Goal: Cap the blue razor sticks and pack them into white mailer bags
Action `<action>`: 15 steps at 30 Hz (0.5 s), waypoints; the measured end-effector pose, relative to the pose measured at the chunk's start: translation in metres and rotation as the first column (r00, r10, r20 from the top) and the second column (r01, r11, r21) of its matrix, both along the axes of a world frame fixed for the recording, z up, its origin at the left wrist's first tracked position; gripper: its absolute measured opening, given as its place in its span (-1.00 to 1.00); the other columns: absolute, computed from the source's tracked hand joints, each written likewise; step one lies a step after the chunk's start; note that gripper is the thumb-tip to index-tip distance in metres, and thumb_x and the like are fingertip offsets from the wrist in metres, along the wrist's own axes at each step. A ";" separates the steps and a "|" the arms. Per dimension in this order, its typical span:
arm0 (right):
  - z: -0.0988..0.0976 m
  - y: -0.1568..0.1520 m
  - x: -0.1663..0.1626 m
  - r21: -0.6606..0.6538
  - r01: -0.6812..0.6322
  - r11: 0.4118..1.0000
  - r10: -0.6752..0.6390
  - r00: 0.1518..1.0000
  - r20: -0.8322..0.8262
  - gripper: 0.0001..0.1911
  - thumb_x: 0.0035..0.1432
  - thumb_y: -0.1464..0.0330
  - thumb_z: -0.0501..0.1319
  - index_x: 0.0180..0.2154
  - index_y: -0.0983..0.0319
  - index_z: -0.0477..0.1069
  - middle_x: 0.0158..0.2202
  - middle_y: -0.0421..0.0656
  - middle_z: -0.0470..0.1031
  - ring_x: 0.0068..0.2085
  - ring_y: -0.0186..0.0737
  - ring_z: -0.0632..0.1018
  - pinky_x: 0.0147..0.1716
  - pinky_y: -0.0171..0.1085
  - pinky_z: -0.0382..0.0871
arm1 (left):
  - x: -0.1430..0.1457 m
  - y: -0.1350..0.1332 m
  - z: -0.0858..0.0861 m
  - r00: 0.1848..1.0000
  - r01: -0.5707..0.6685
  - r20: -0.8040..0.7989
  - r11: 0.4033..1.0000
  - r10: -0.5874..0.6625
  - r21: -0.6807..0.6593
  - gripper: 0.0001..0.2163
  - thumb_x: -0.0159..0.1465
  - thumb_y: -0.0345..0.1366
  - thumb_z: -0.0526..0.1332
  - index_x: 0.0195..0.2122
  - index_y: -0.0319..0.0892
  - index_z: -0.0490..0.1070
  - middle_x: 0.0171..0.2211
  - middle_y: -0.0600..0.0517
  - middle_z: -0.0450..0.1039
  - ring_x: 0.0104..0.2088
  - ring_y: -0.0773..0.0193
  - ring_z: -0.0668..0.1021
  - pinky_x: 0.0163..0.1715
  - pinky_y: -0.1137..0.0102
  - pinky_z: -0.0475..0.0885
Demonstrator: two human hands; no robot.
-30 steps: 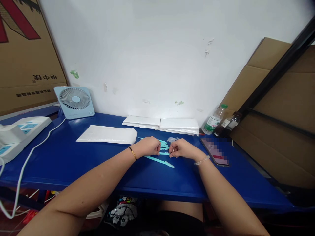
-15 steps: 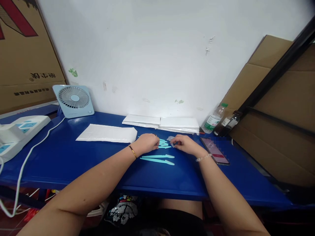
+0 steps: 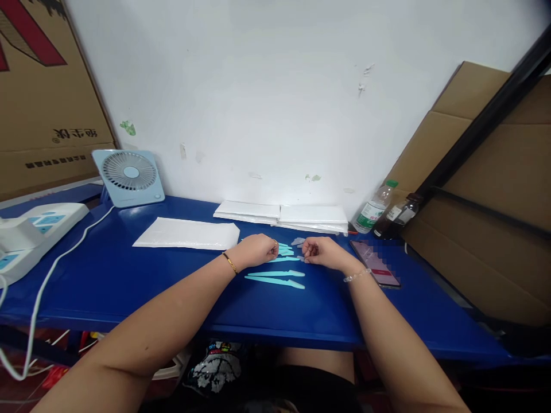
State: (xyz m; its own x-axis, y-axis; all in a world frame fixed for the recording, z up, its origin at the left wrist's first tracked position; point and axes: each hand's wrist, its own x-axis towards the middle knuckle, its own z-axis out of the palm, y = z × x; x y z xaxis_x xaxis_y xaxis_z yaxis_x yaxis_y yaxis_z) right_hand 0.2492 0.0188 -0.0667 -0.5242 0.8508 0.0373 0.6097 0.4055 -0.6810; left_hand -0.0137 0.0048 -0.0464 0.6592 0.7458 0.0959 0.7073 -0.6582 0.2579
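Note:
My left hand is closed around the handle end of a teal eyebrow razor, whose blade end points right. In my right hand the thumb and fingers pinch a small clear plastic cap close to that blade end. Whether cap and razor touch, I cannot tell. More teal razors lie just behind, partly covered by my left hand. Several clear caps form a small pile beside my right fingertips. Nearer to me, two razors lie roughly parallel on the blue table.
A white padded envelope lies at left, with stacked white envelopes by the wall. Further left stand a blue fan and a power strip. On the right are a phone, a clear bottle and a dark bottle.
My right hand has moved slightly right and down from the cap pile, its fingers now pinched on a clear cap near the razor's tip. My left hand has hardly moved.

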 end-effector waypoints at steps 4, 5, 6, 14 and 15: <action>0.002 -0.003 -0.002 0.005 0.002 1.000 -0.002 1.000 0.002 -0.80 -0.10 0.39 0.30 -0.34 0.24 0.40 -0.45 -0.18 0.51 -0.38 -0.26 0.53 -0.35 -0.29 0.40 | 0.000 -0.001 0.001 1.000 0.011 0.016 1.000 -0.011 -0.019 -0.91 0.13 -0.32 0.17 -0.41 -0.14 0.47 -0.44 0.04 0.51 -0.44 0.29 0.48 -0.51 0.47 0.22; 0.002 -0.003 -0.003 0.009 0.000 1.000 0.000 1.000 0.001 -0.80 -0.10 0.40 0.30 -0.34 0.24 0.40 -0.45 -0.18 0.51 -0.38 -0.26 0.53 -0.35 -0.29 0.40 | 0.000 -0.001 0.001 1.000 0.016 0.024 0.999 -0.015 -0.037 -0.92 0.12 -0.29 0.20 -0.42 -0.14 0.47 -0.45 0.05 0.52 -0.44 0.29 0.49 -0.52 0.47 0.22; 0.002 -0.003 -0.004 0.012 -0.002 1.000 0.002 1.000 -0.001 -0.80 -0.11 0.40 0.30 -0.34 0.24 0.39 -0.45 -0.19 0.51 -0.39 -0.25 0.53 -0.35 -0.29 0.40 | 0.000 -0.001 0.002 0.999 0.021 0.030 0.998 -0.019 -0.054 -0.91 0.12 -0.26 0.22 -0.42 -0.14 0.46 -0.45 0.05 0.52 -0.44 0.29 0.49 -0.53 0.47 0.22; 0.004 -0.007 -0.008 0.003 0.013 1.000 -0.013 1.000 -0.020 -0.79 -0.13 0.40 0.32 -0.36 0.24 0.39 -0.47 -0.20 0.50 -0.41 -0.26 0.53 -0.38 -0.30 0.41 | 0.003 -0.007 0.003 1.000 0.007 0.023 0.996 -0.005 -0.094 -0.90 0.09 -0.24 0.25 -0.45 -0.15 0.47 -0.46 0.05 0.52 -0.45 0.29 0.50 -0.53 0.46 0.23; 0.004 -0.008 -0.009 -0.007 0.009 1.000 -0.010 1.000 -0.028 -0.79 -0.13 0.40 0.32 -0.36 0.23 0.39 -0.47 -0.19 0.50 -0.40 -0.26 0.54 -0.37 -0.30 0.42 | 0.003 -0.007 0.003 1.000 0.005 0.017 0.995 -0.003 -0.099 -0.92 0.08 -0.27 0.26 -0.45 -0.14 0.47 -0.45 0.05 0.53 -0.45 0.29 0.50 -0.53 0.46 0.23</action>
